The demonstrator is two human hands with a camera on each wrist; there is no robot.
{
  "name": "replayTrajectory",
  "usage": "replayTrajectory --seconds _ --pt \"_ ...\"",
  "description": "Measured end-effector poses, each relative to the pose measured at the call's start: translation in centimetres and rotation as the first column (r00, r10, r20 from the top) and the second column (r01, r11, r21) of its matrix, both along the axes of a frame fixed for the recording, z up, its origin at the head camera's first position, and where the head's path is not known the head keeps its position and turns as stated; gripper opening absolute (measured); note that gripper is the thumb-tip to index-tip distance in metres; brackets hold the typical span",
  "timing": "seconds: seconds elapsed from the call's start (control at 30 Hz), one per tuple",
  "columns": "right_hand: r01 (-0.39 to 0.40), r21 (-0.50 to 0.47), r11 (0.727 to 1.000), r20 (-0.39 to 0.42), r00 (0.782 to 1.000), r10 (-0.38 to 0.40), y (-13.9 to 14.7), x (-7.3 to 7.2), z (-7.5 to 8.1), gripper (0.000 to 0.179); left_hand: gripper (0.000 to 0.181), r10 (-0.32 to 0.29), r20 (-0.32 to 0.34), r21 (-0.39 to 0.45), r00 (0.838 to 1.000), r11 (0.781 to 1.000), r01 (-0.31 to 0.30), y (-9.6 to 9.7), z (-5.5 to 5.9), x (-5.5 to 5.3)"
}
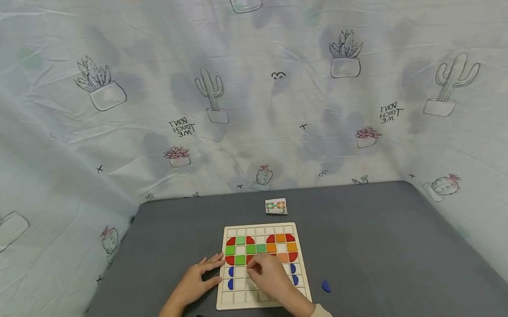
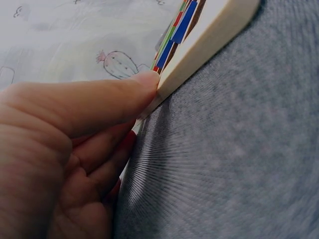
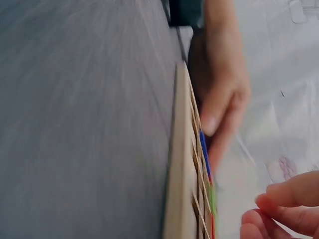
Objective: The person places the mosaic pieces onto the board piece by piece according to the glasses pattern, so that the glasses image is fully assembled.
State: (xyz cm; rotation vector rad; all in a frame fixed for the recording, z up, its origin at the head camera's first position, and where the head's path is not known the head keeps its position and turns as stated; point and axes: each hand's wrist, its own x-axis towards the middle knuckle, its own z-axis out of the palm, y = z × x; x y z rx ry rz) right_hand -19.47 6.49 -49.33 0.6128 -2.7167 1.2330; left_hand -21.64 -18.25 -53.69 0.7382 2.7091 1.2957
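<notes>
A square wooden grid board (image 1: 241,297) lies on the grey table, with red quarter-round pieces (image 1: 231,241), green squares (image 1: 240,240), orange squares (image 1: 279,237) and blue half-round pieces (image 1: 295,279) in its cells. Straight fingers of my left hand (image 1: 195,281) rest along the board's left edge; in the left wrist view its thumb (image 2: 114,102) touches the rim. Over the middle of the board is my right hand (image 1: 271,275), thumb and fingertips (image 3: 264,201) brought together. I cannot tell whether a small piece is between them. This hand hides several cells.
One loose blue half-round piece (image 1: 326,286) lies on the table right of the board. Behind the board is a small printed card (image 1: 276,206). A pale cloth (image 1: 253,144) with cactus drawings hangs around the back and sides of the table (image 1: 397,246).
</notes>
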Motion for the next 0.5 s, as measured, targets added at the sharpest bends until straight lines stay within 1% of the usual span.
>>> replayTrajectory --seconds 0.13,0.23,0.37,0.5 --pt "0.011 0.026 1.000 0.023 1.000 -0.012 3.6 0.4 0.5 0.006 0.048 -0.004 -0.012 -0.007 1.000 1.000 0.004 0.0 -0.1 0.0" --pt "0.048 0.051 0.998 0.040 0.998 -0.050 6.4 0.9 0.5 0.005 0.048 -0.008 -0.022 -0.013 1.000 1.000 0.008 0.0 -0.3 0.1" --pt "0.124 0.076 0.989 0.054 0.990 -0.128 9.8 1.5 0.3 0.004 0.048 -0.012 -0.023 -0.011 1.000 1.000 0.012 0.1 -0.4 0.1" --pt "0.187 0.106 0.977 0.104 0.975 -0.198 12.6 2.2 -0.1 0.006 0.049 -0.008 -0.018 -0.002 1.000 1.000 0.008 0.1 -0.2 0.1"
